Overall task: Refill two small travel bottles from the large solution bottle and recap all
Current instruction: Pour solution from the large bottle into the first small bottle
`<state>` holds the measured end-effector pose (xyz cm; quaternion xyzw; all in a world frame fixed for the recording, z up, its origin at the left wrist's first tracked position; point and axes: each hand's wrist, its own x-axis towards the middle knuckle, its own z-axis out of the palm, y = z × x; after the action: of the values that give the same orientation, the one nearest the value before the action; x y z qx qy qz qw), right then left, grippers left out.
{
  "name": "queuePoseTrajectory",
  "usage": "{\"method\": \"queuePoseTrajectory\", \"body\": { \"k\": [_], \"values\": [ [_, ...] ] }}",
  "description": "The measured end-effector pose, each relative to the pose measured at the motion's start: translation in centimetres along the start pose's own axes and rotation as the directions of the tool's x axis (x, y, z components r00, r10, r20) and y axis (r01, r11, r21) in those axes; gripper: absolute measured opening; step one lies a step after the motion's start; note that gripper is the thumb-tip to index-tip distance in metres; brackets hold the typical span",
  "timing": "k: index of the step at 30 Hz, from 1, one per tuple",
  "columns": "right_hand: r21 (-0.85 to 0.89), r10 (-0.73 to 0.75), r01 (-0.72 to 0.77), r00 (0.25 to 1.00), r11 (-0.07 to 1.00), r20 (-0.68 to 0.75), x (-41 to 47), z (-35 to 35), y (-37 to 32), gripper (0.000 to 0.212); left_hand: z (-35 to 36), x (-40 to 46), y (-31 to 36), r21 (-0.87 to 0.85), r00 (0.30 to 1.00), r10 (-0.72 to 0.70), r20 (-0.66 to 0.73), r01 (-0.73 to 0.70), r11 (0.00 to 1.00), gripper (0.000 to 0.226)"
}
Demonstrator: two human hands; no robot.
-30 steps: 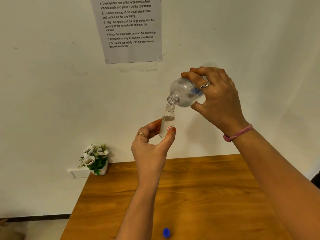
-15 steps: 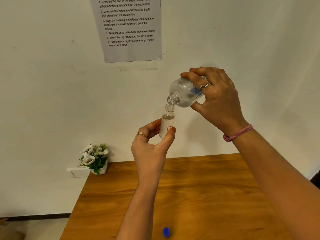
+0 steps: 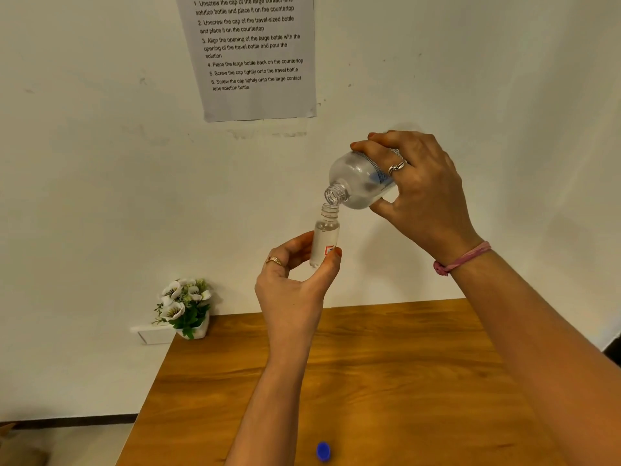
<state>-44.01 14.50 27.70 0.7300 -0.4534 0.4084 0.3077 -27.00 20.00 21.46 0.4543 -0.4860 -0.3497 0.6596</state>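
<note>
Both bottles held uncapped above the desk, large bottle tipped over the travel bottle.

My left hand holds the small travel bottle upright, its grip narrow, thumb and fingertips closed on the lower body of the bottle. My right hand wraps the large solution bottle from behind, grip closed around its body, neck angled down and to the left. The large bottle's open mouth sits just above the grip of my left hand, directly over the travel bottle's open neck, nearly touching it. Clear liquid shows inside the travel bottle. A blue cap lies on the desk, well below both grips. A potted flower stands beside the desk's far left corner.
</note>
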Motion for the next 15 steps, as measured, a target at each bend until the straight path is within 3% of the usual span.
{"method": "queuePoseTrajectory", "body": {
  "k": [15],
  "values": [
    [0.005,-0.005,0.005,1.000,1.000,-0.006,0.01,0.04,0.12,0.060,-0.01,0.06,0.01,0.001,1.000,-0.005,0.001,0.005,1.000,0.030]
  ]
}}
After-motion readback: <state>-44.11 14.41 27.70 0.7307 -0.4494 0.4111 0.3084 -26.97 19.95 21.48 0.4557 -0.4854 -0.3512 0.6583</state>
